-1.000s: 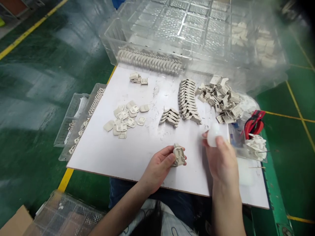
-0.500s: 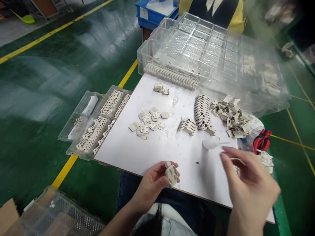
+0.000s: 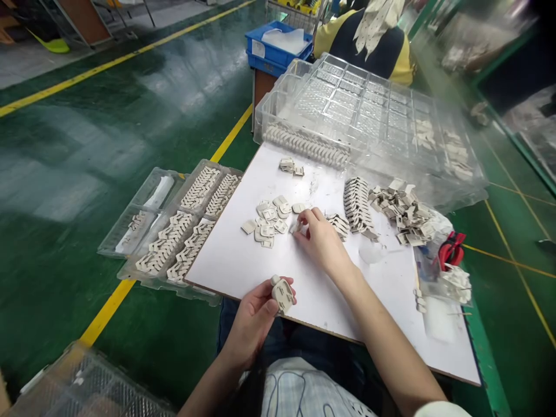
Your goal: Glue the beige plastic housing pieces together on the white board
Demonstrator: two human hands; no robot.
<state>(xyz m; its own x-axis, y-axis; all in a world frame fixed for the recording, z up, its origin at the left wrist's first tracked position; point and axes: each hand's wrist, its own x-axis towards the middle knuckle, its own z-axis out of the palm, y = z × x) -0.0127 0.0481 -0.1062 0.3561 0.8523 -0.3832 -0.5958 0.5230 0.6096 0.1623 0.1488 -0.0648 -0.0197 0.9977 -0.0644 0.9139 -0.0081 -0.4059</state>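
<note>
My left hand (image 3: 256, 310) is closed around a beige plastic part (image 3: 283, 294) with a rounded knob at one end, held above the board's front edge. Over the middle of the white board (image 3: 313, 289), my right hand (image 3: 319, 237) has its fingertips pinched together at the right side of a loose group of flat beige plates (image 3: 267, 223). A small pale piece seems to be at those fingertips, probably one of the plates, but it is partly covered. Right of this hand stand a short row of angled clips (image 3: 339, 226) and a longer row (image 3: 358, 205).
A heap of angled clips (image 3: 406, 211) lies at the board's right. Stacked clear compartment boxes (image 3: 347, 110) rise behind it. Trays of clips (image 3: 182, 226) sit at the left edge. Red-handled pliers (image 3: 452, 249) and a white block (image 3: 438, 318) are at right. A person (image 3: 369, 43) sits beyond.
My right hand has swung left from the board's right side to the flat plates, leaving the thin light tool it held. My left hand keeps its part. The view has shifted.
</note>
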